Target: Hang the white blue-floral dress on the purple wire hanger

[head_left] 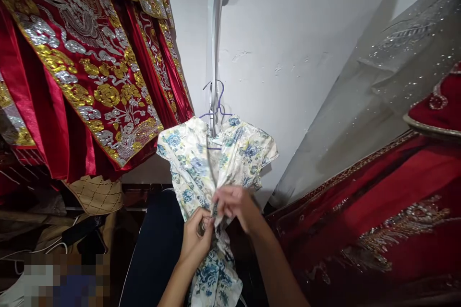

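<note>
White wall fills the background of a crowded costume corner, with a metal rail or pole running up it. At the centre, both hands meet on the front of a small floral dress, cream with blue and yellow flowers, which hangs from a purple wire hanger hooked by the pole. The left hand has its grip closed, pinching a gathered fold of the cloth near the dress's waist; the right hand is likewise closed, fingertips pressed on the same bunched spot just above the left. What exactly lies between the fingers, a button, a tie or only cloth, is too small to tell.

By my judgement the step in hand is fastening or adjusting the front closure of the dress while it hangs. A next move there would call for fine fingertip work, holding the fabric taut without pulling the garment off its hanger.

Outward from the hands, the skirt of the dress falls down between the forearms. To the left hang red robes heavy with gold and silver embroidery, and beneath them a quilted tan piece. To the right, a sheer grey sequinned fabric lies over another red embroidered garment. No containers can be made out; the lower left is dim and partly blurred.
</note>
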### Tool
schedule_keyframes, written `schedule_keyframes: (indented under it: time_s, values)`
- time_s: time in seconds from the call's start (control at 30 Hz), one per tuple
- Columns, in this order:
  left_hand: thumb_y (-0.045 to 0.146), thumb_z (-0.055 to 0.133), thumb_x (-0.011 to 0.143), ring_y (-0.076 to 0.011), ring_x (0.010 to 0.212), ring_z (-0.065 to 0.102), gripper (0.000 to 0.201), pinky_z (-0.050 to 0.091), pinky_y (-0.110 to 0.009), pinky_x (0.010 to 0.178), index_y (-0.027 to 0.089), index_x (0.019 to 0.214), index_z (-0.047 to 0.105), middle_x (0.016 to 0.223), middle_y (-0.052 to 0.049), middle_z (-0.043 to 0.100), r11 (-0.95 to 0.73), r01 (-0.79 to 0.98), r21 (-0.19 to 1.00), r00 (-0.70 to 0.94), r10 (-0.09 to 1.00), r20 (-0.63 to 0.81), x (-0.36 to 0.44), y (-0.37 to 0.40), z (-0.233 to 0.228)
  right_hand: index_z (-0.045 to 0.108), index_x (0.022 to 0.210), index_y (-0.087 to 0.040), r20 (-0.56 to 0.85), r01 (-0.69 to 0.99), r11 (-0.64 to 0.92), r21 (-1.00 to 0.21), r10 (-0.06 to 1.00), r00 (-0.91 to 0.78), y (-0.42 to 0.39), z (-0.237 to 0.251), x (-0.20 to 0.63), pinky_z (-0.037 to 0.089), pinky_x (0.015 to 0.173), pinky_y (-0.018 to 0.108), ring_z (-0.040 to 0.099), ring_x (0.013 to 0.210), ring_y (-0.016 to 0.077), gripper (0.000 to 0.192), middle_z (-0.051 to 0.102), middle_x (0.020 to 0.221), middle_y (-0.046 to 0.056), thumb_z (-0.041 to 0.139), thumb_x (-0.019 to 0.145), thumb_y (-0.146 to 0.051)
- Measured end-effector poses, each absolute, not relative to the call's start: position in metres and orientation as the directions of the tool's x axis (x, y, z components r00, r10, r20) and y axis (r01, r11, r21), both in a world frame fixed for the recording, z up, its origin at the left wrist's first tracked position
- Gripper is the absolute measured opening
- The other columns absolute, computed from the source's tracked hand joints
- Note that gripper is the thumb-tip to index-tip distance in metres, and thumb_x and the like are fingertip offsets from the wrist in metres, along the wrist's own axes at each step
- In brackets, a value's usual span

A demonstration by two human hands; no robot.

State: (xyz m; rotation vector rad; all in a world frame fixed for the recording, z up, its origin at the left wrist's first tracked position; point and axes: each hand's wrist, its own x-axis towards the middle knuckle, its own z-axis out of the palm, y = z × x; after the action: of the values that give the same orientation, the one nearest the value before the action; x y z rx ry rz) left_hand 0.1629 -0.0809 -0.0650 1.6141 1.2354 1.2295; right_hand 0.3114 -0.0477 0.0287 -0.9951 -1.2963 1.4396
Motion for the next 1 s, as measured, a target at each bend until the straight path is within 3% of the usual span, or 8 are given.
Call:
schedule_keyframes:
  time_s: [0.17, 0.3, 0.4, 0.5, 0.63, 0.73, 0.9, 1.0]
  values:
    - [0.033, 0.051, 0.091, -0.0169, 0.065, 0.048, 0.023, 0.037, -0.027, 0.061, 0.021, 0.073, 0.048, 0.068, 0.001, 0.047, -0.259, 0.34, 0.904, 0.235, 0.954, 0.185, 0.156, -0.066, -0.087, 0.069, 0.074, -0.015, 0.2, -0.282, 0.18, -0.942, 0.979, -0.042, 0.029, 0.108, 0.333, 0.025, 0.039, 0.018, 0.041, 0.043, 0.0054, 0.033, 0.059, 0.056, -0.002, 0.077, 0.076, -0.047]
    - [0.017, 0.059, 0.079, -0.0175, 0.067, 0.054, 0.008, 0.04, -0.027, 0.063, 0.02, 0.074, 0.053, 0.07, 0.001, 0.054, -0.29, 0.426, 0.857, 0.365, 0.922, 0.131, 0.14, -0.041, -0.064, 0.068, 0.077, -0.014, 0.327, -0.188, 0.314, -0.931, 0.944, -0.042, 0.036, 0.133, 0.321, 0.026, 0.039, 0.02, 0.041, 0.041, 0.0063, 0.034, 0.062, 0.055, 0.0, 0.07, 0.081, -0.048]
    - [0.021, 0.066, 0.081, -0.0216, 0.09, 0.061, 0.031, 0.046, -0.031, 0.081, 0.022, 0.112, 0.062, 0.1, -0.004, 0.066, -0.434, 0.329, 0.839, 0.334, 0.884, 0.326, 0.134, -0.023, -0.002, 0.066, 0.077, -0.016, 0.362, -0.104, 0.355, -0.929, 0.931, -0.058, 0.017, 0.123, 0.31, 0.029, 0.041, 0.02, 0.041, 0.04, 0.0071, 0.036, 0.063, 0.054, 0.0, 0.063, 0.087, -0.05]
    - [0.029, 0.056, 0.094, -0.0207, 0.091, 0.063, 0.048, 0.046, -0.032, 0.086, 0.027, 0.141, 0.047, 0.107, -0.006, 0.067, -0.627, 0.214, 0.749, 0.17, 0.779, 0.604, 0.139, -0.007, 0.071, 0.065, 0.075, -0.016, 0.362, -0.049, 0.359, -0.932, 0.93, -0.073, 0.002, 0.117, 0.305, 0.032, 0.043, 0.021, 0.041, 0.04, 0.0081, 0.036, 0.061, 0.051, -0.001, 0.061, 0.088, -0.049]
    - [0.03, 0.049, 0.099, -0.0205, 0.089, 0.061, 0.022, 0.044, -0.031, 0.082, 0.021, 0.108, 0.067, 0.1, -0.006, 0.068, -0.771, 0.392, 0.501, 0.258, 0.615, 0.745, 0.152, 0.01, 0.132, 0.067, 0.076, -0.016, 0.427, -0.04, 0.425, -0.904, 0.9, -0.084, 0.005, 0.12, 0.304, 0.033, 0.046, 0.022, 0.044, 0.043, 0.0095, 0.035, 0.059, 0.05, -0.001, 0.061, 0.089, -0.048]
    - [0.029, 0.049, 0.099, -0.0194, 0.087, 0.06, 0.02, 0.044, -0.03, 0.081, 0.018, 0.094, 0.066, 0.093, -0.005, 0.066, -0.803, 0.477, 0.357, 0.348, 0.546, 0.762, 0.153, 0.015, 0.148, 0.067, 0.074, -0.017, 0.463, -0.063, 0.46, -0.886, 0.886, -0.033, 0.019, 0.102, 0.306, 0.032, 0.048, 0.024, 0.045, 0.046, 0.0099, 0.033, 0.057, 0.051, -0.002, 0.063, 0.088, -0.046]
    - [0.034, 0.056, 0.096, -0.0152, 0.087, 0.06, 0.018, 0.047, -0.029, 0.083, 0.018, 0.097, 0.066, 0.094, -0.001, 0.066, -0.762, 0.354, 0.543, -0.066, 0.558, 0.827, 0.103, 0.029, 0.147, 0.066, 0.067, -0.017, 0.332, -0.063, 0.337, -0.939, 0.94, 0.078, 0.017, 0.036, 0.314, 0.029, 0.05, 0.026, 0.044, 0.049, 0.0117, 0.033, 0.055, 0.051, -0.001, 0.063, 0.088, -0.042]
    - [0.034, 0.064, 0.091, -0.0123, 0.079, 0.057, 0.018, 0.048, -0.03, 0.078, 0.018, 0.099, 0.065, 0.088, 0.002, 0.064, -0.629, 0.012, 0.777, -0.447, 0.692, 0.567, 0.061, 0.043, 0.113, 0.064, 0.064, -0.018, 0.188, -0.164, 0.199, -0.966, 0.979, 0.08, -0.008, 0.008, 0.317, 0.025, 0.049, 0.027, 0.039, 0.046, 0.0115, 0.033, 0.051, 0.048, -0.002, 0.063, 0.087, -0.041]
